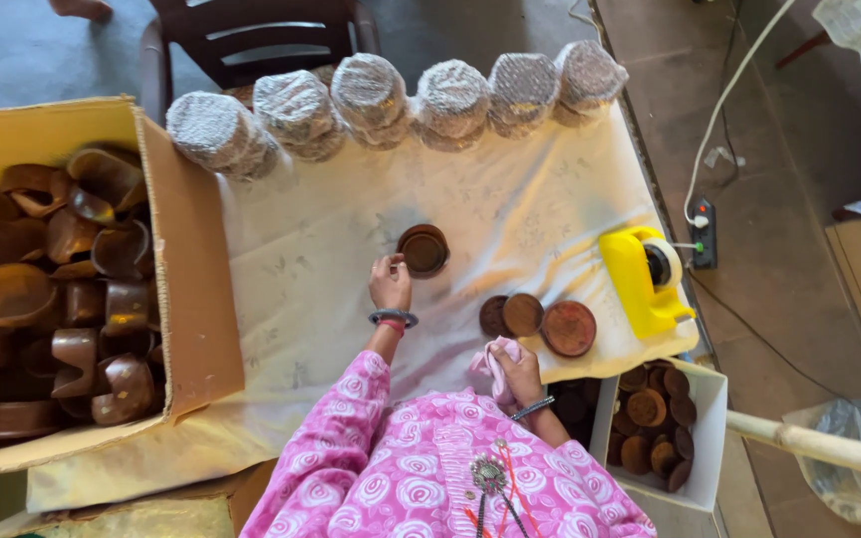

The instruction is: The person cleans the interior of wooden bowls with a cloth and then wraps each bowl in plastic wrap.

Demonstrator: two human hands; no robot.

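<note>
A counter (510, 214) draped in a pale cloth is seen from above, and every place below is given relative to the small stack of dark round wooden bowls (424, 249) standing near its middle. Far to the left of that stack, a large open cardboard box (186, 269) filled with brown wooden pieces is set against the counter's edge. Beyond the stack, along the far edge, a row of round stacks wrapped in bubble wrap (391, 100) is laid out. To the right of the stack, a yellow tape dispenser (640, 279) is placed, and further right, off the counter, a black power strip (705, 231) lies on the floor. Below and to the right of the stack, a small white box (695, 399) holding dark round discs is seen. Three round brown lids (540, 321) are lined up on the cloth just below and right of the stack. The left hand (391, 282) is held just beside the stack's lower left, its fingers curled at the rim, though a firm grip cannot be told. The right hand (518, 371) is closed around a pink cloth (490, 361), below the lids.
</note>
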